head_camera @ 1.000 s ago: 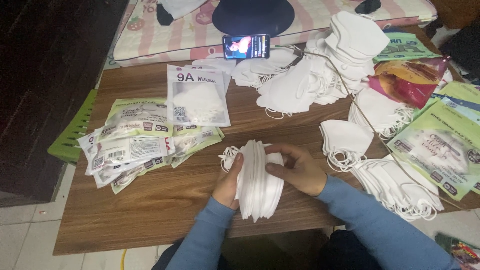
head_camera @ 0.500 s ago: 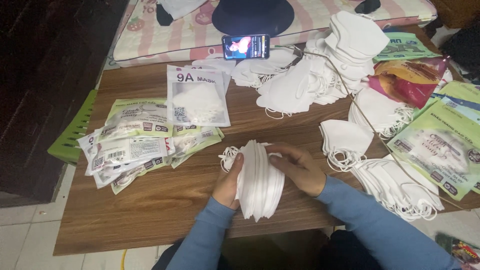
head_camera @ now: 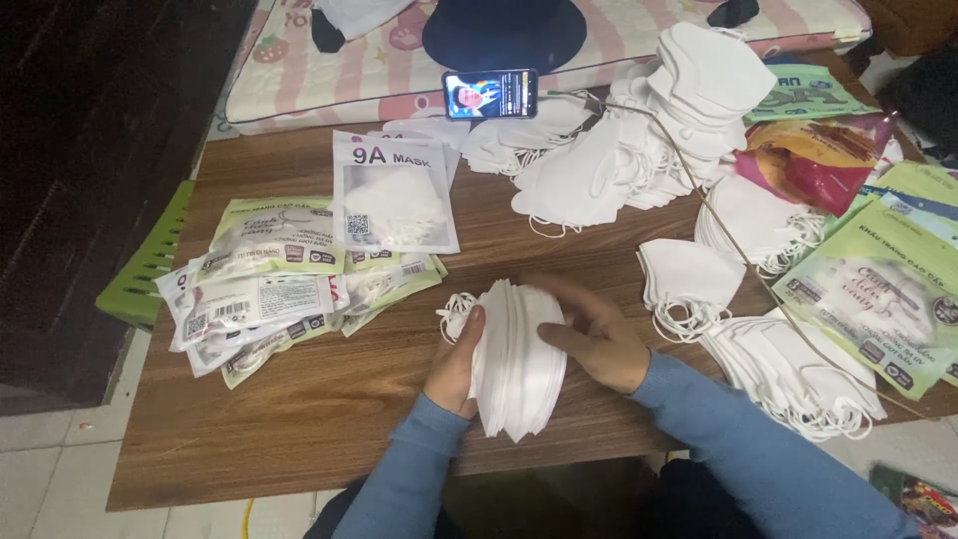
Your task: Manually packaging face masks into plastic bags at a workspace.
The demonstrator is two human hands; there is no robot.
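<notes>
1. Both hands press a stack of white masks (head_camera: pixel 519 361) between them, standing on edge near the front edge of the surface (head_camera: pixel 299 439).
2. The left hand (head_camera: pixel 457 367) clasps the stack's left face; the right hand (head_camera: pixel 591 339) clasps its right face.
3. Packaged masks (head_camera: pixel 289 289) lie toward the left edge.
4. Loose white masks (head_camera: pixel 649 150) pile at the back right, with a phone (head_camera: pixel 490 93) at the back edge.

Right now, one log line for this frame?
left hand: holds mask stack | right hand: holds stack | stack: edge-up on table | packaged masks: left
</notes>
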